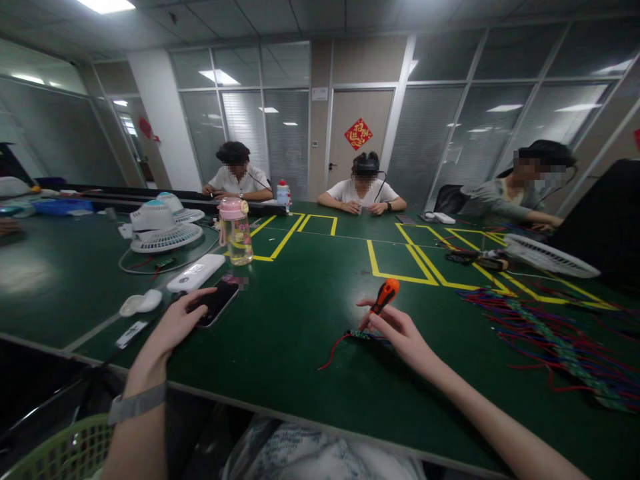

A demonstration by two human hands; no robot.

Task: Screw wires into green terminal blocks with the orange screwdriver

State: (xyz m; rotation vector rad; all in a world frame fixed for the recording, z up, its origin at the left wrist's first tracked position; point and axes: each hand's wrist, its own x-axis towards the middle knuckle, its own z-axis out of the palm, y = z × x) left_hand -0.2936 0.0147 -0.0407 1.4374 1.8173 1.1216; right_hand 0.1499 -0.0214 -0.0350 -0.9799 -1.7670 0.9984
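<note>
My right hand [400, 333] is closed around an orange-handled screwdriver [385, 295], held upright with its tip down on a small green circuit board with red and black wires [357, 335] lying on the green table [300, 320]. My left hand [175, 323] reaches left, its fingers stretched out and touching a black smartphone [217, 302] that lies flat on the table. A grey watch band sits on my left wrist.
A clear water bottle with a pink lid [236, 231], a white power bank [196, 273], two white desk fans [163, 227] and a white case [141, 303] lie to the left. A pile of wired boards [550, 333] sits at right. Three people sit across the table.
</note>
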